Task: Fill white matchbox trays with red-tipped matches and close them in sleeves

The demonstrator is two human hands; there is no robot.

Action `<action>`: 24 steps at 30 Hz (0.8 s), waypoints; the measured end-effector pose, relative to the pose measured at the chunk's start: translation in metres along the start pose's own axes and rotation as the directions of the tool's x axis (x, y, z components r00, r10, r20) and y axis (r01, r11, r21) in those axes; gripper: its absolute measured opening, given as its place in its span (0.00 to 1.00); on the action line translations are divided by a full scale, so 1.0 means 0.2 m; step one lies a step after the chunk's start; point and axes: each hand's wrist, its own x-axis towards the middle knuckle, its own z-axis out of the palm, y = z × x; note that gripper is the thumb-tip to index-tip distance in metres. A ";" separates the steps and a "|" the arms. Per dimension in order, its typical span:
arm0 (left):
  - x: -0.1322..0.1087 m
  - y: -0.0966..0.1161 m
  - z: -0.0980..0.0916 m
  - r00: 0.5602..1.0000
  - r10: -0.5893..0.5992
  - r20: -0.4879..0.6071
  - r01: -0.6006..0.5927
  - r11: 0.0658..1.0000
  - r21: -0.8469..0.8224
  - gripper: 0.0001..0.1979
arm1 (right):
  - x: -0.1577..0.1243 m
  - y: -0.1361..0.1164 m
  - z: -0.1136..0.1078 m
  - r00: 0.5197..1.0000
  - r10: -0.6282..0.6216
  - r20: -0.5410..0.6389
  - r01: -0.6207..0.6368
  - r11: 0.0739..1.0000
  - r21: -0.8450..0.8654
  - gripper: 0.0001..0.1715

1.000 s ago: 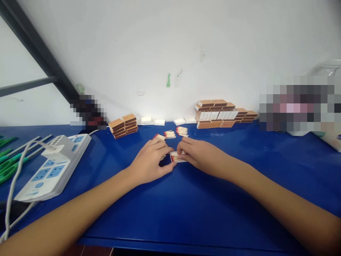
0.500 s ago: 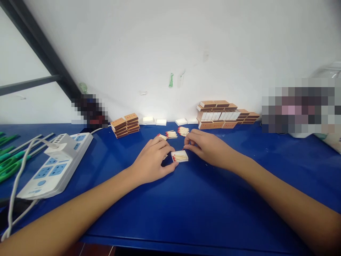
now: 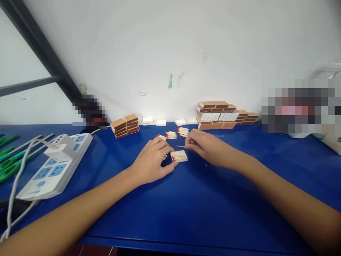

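A white matchbox tray [image 3: 185,159] lies on the blue table with several red-tipped matches inside. My left hand [image 3: 153,160] grips its left end between thumb and fingers. Between the thumb and finger of my right hand [image 3: 198,144] is a single match [image 3: 180,146], its red head pointing left, held just above and behind the tray. Small piles of loose matches, one in the middle [image 3: 171,134] and one to the right [image 3: 183,132], lie beyond my hands. More matches show partly behind my left hand.
Stacked brown matchboxes stand at the back left [image 3: 125,125] and back right [image 3: 217,115]. White trays [image 3: 161,122] lie along the wall. At left are a power strip [image 3: 55,167] with a white cable and green-handled tools [image 3: 12,167].
The match in my right hand now shows nearly its full length, pointing left; before, only its red tip peeked out. My left hand and the tray have stayed in place.
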 end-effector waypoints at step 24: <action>-0.01 0.01 0.01 0.995 0.096 -0.009 -0.096 0.993 -0.067 0.14 | 0.18 0.21 0.10 0.973 -0.001 -0.232 -0.051 0.975 -0.217 0.07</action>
